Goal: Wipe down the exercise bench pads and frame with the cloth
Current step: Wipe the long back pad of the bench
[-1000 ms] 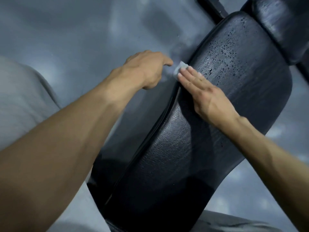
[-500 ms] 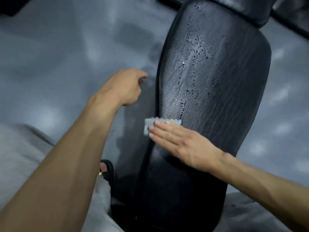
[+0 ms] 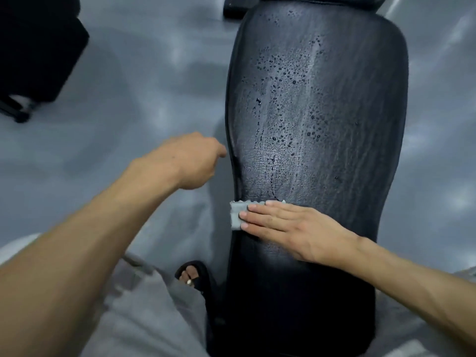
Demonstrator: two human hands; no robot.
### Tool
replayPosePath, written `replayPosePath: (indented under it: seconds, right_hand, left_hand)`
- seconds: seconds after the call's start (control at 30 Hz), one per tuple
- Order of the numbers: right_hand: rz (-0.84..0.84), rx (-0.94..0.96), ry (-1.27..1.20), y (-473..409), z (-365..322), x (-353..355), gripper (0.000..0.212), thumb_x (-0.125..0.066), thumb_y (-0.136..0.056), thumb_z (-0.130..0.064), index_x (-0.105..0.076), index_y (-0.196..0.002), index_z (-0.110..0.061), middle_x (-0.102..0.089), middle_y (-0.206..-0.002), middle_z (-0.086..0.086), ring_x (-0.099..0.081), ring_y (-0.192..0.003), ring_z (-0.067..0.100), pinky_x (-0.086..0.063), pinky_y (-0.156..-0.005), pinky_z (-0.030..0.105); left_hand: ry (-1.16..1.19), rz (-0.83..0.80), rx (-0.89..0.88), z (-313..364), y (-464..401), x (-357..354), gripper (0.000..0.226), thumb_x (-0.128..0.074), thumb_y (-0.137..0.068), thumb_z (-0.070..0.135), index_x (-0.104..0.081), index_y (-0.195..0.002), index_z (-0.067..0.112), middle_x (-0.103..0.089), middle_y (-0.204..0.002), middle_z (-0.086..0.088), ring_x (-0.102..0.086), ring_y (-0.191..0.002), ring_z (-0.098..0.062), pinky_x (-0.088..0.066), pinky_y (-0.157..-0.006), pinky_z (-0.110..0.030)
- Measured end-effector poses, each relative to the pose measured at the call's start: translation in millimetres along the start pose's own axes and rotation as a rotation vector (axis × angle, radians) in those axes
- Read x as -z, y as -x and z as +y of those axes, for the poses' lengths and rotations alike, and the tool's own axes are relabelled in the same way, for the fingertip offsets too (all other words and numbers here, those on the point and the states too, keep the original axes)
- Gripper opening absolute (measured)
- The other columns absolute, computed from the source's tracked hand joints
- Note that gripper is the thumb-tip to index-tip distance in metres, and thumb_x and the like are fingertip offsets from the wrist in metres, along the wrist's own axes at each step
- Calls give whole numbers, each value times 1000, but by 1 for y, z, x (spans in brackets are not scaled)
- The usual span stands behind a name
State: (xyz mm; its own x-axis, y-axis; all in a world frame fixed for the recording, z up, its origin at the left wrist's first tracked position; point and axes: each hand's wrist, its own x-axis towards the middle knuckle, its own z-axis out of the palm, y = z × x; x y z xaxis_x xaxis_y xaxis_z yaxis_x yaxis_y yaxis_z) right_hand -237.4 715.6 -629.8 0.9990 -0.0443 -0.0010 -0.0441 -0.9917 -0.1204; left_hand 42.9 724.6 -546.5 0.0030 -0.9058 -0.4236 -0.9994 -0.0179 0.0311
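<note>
Grey cloth (image 3: 236, 215) lies at the bench pad's (image 3: 334, 124) left edge, pinned flat under the right hand (image 3: 288, 224), fingers straight to spread pressure below the droplets. The left hand (image 3: 190, 161) hangs beside the pad, loosely curled, holding nothing visible.

A glossy black bench pad (image 3: 322, 155) beaded with droplets, a pale grey cloth (image 3: 237, 215), grey mottled floor (image 3: 154, 86), light grey shorts (image 3: 144, 318), a black sandal (image 3: 198, 274).
</note>
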Motion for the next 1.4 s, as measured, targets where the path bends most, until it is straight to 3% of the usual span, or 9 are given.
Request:
replayPosePath:
  seconds: [0.3, 0.43, 0.6, 0.7, 0.8, 0.93, 1.07, 1.23, 1.4]
  right_hand:
    - [221, -152, -189, 2, -2, 1, 49, -49, -98, -6, -53, -147, -9, -50, -154, 7, -42, -146, 24, -28, -123, 36]
    - [298, -318, -347, 4, 9, 30, 46, -41, -89, -8, -65, -128, -11, -69, -124, 2, -66, -113, 20, -56, -93, 34]
    - [547, -686, -758, 17, 24, 65, 40, -57, -85, 0, -74, -116, -19, -76, -103, -11, -68, -94, 0, -49, -84, 15]
    - [582, -719, -1005, 24, 24, 78, 43, -56, -83, 10, -73, -113, -15, -76, -103, -3, -71, -99, 8, -52, -88, 20]
    - [635, -747, -1139, 31, 20, 81, 43, -56, -85, 12, -71, -113, -16, -77, -97, 1, -70, -87, 9, -53, -78, 21]
    - [810, -874, -1518, 49, 29, 82, 34, -74, -84, -14, -70, -117, -16, -74, -102, 2, -67, -93, 15, -52, -89, 33]
    - [601, -792, -1922, 54, 24, 80, 47, -71, -86, -23, -63, -128, -5, -71, -111, 13, -67, -103, 25, -56, -89, 33]
    - [646, -841, -1992, 56, 24, 86, 31, -70, -84, -14, -68, -113, -5, -72, -95, 11, -68, -84, 19, -58, -78, 29]
    - [954, -875, -1883, 72, 36, 101, 17, -70, -83, -7, -63, -98, -7, -68, -84, 8, -65, -78, 21, -56, -78, 33]
  left_hand:
    - [101, 30, 21, 23, 11, -29, 30, -43, -104, 49, -62, -117, 29, -72, -117, 2, -64, -111, -30, -54, -85, -42]
    - [153, 167, 42, 17, 3, -16, 23, -48, -102, 45, -67, -102, 31, -74, -98, 6, -67, -96, -27, -55, -80, -41]
    - [778, 372, -200, 50, 6, -7, 18, -59, -103, 32, -73, -109, 23, -75, -99, 8, -69, -92, -9, -55, -83, -27]
    - [932, 201, -405, 82, 10, -8, 23, -61, -99, 36, -71, -115, 23, -74, -103, 7, -68, -92, -6, -53, -81, -24]
    - [844, 96, -432, 99, 9, -12, 23, -67, -94, 46, -71, -96, 23, -67, -81, 8, -57, -74, -1, -47, -66, -27]
    - [1071, 137, -398, 108, 7, -6, 26, -75, -91, 34, -68, -83, 10, -58, -69, 4, -51, -64, -7, -39, -57, -26]
    - [1284, 155, -366, 123, 6, -7, 23, -71, -91, 26, -69, -90, 3, -61, -72, 0, -51, -67, -11, -40, -58, -26]
    - [1399, 123, -333, 146, 9, -8, 10, -63, -97, 15, -68, -95, 6, -65, -70, 11, -56, -65, 0, -44, -62, -13]
    - [1263, 81, -293, 144, 4, -14, 12, -64, -101, 23, -71, -103, 14, -77, -94, -3, -71, -85, -14, -56, -79, -35]
